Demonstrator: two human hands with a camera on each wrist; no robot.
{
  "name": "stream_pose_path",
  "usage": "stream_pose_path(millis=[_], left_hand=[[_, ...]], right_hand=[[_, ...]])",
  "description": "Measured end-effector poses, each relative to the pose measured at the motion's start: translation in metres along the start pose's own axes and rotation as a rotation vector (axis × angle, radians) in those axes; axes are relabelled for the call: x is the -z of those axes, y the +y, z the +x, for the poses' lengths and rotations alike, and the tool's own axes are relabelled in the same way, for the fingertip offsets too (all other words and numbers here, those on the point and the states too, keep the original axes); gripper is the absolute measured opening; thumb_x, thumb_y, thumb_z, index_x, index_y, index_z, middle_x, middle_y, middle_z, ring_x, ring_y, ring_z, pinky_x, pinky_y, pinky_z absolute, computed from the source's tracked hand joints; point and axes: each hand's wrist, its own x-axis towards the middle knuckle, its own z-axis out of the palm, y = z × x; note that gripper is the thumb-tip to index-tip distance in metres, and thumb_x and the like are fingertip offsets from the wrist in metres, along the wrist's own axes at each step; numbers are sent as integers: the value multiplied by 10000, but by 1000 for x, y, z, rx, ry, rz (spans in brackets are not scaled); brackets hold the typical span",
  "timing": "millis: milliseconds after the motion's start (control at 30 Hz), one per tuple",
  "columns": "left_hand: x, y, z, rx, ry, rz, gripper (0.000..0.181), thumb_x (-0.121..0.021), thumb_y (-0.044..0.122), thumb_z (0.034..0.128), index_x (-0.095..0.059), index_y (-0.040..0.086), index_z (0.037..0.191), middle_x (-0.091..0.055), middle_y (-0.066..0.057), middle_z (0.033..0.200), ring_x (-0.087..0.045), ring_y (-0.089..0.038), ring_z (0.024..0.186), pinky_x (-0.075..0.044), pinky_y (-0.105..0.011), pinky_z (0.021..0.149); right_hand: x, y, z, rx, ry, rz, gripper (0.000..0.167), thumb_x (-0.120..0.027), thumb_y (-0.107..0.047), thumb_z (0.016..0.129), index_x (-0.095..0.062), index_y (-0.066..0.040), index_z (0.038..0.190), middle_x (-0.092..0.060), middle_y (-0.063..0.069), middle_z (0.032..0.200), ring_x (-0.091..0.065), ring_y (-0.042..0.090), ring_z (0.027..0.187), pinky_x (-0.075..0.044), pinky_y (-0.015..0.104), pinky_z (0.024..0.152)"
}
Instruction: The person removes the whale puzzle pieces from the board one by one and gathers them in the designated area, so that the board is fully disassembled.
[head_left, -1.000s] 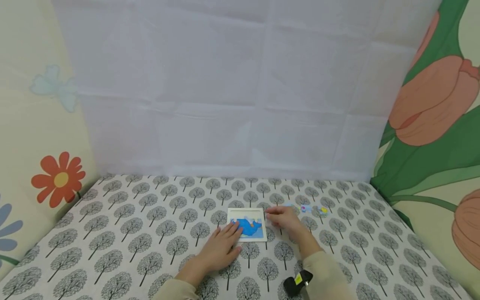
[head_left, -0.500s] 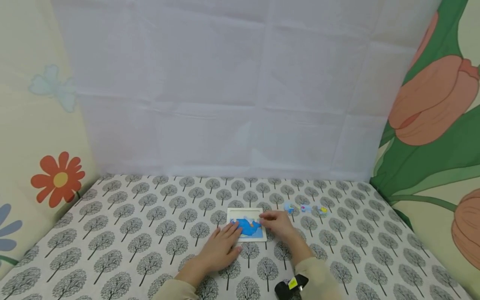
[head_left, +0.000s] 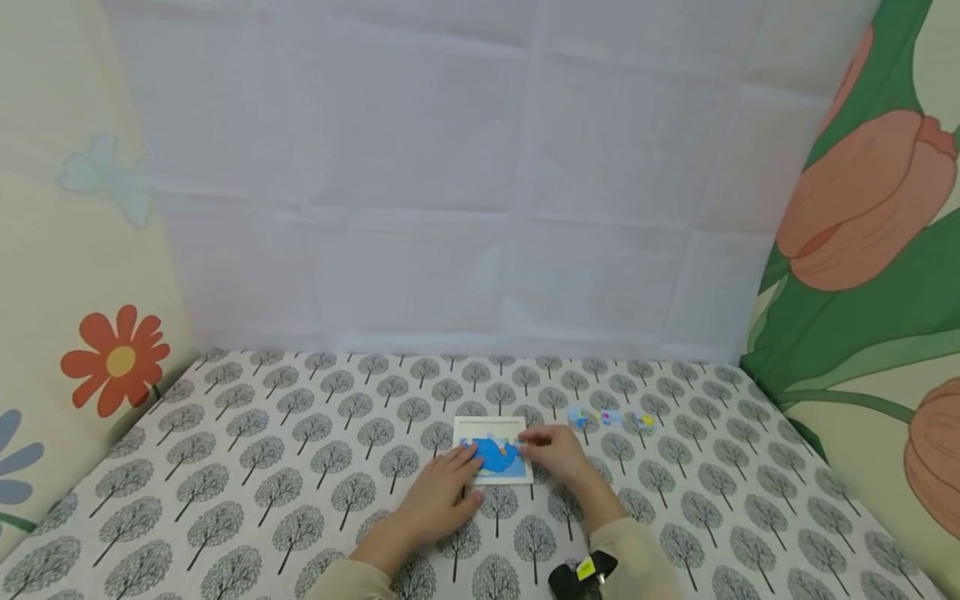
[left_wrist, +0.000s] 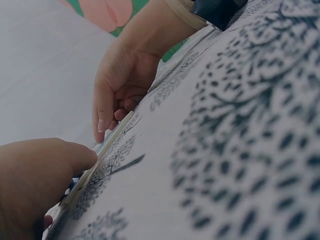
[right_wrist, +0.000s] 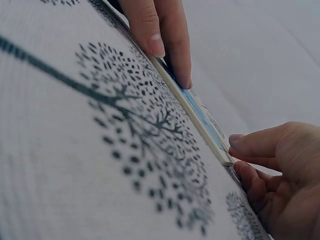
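A white puzzle tray [head_left: 491, 480] lies on the tablecloth, with a blue whale picture [head_left: 495, 455] made of jigsaw pieces filling its lower part; its upper strip shows bare. My left hand [head_left: 442, 492] rests flat over the tray's left side, straight fingertips on the whale. At the right edge of the picture, my right hand [head_left: 558, 452] pinches a puzzle piece between thumb and forefinger, the piece mostly hidden by the fingers. The right wrist view shows the right thumb and fingers [right_wrist: 265, 142] at the tray's corner, with the left fingers [right_wrist: 172, 45] farther along the rim.
Loose puzzle pieces [head_left: 611, 417] lie in a short row right of the tray. Black tree prints cover the white tablecloth [head_left: 300, 467]. A white cloth [head_left: 420, 183] hangs behind the table, with flowered panels on both sides. A black device [head_left: 581, 577] sits at the right wrist.
My right hand has moved left, from just beside the tray onto the picture's right edge, and then stayed there. The loose piece nearest the tray has come into fuller view. The left hand has kept its place.
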Motion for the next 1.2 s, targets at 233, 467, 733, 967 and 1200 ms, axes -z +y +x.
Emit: stream_pose_path(millis=[233, 467, 733, 967, 1200], left_hand=[[-2, -2, 0, -5, 18, 28, 468, -491, 265, 855, -453, -1, 1239, -348, -159, 1318, -271, -321, 1215, -191, -540, 943], [-3, 0, 1, -12, -14, 11, 473, -481, 272, 864, -437, 8, 1255, -344, -126, 1330, -253, -297, 1229, -176, -527, 957], [-6, 3, 1, -48, -56, 20, 468, -454, 242, 875, -394, 40, 1292, -296, -92, 1360, -206, -274, 1250, -142, -513, 972], [-6, 4, 2, -67, -91, 20, 452, -437, 210, 887, -377, 46, 1304, -276, -90, 1371, -191, -269, 1256, -125, -519, 974], [-5, 6, 1, -89, -100, 55, 431, -417, 203, 901, -379, 80, 1312, -266, -103, 1373, -192, -269, 1256, -145, -527, 967]], right_hand=[[0, -2, -1, 55, -15, -54, 224, -654, -70, 740, -647, 2, 952, -516, -1, 687, -450, 131, 610, -408, 268, 546], [0, -5, -2, 95, -43, -139, 274, -665, -66, 725, -638, -2, 990, -482, -10, 683, -428, 123, 592, -391, 252, 523], [1, -6, -3, 132, -66, -187, 313, -665, -65, 729, -620, 5, 1030, -457, -6, 679, -410, 128, 583, -375, 252, 505], [1, -8, -3, 132, -70, -270, 305, -664, -80, 737, -623, -32, 1036, -446, -8, 698, -403, 129, 594, -364, 258, 508], [-1, -8, -3, 128, -70, -276, 288, -662, -77, 740, -624, -47, 1023, -440, -6, 696, -401, 133, 584, -361, 261, 501]])
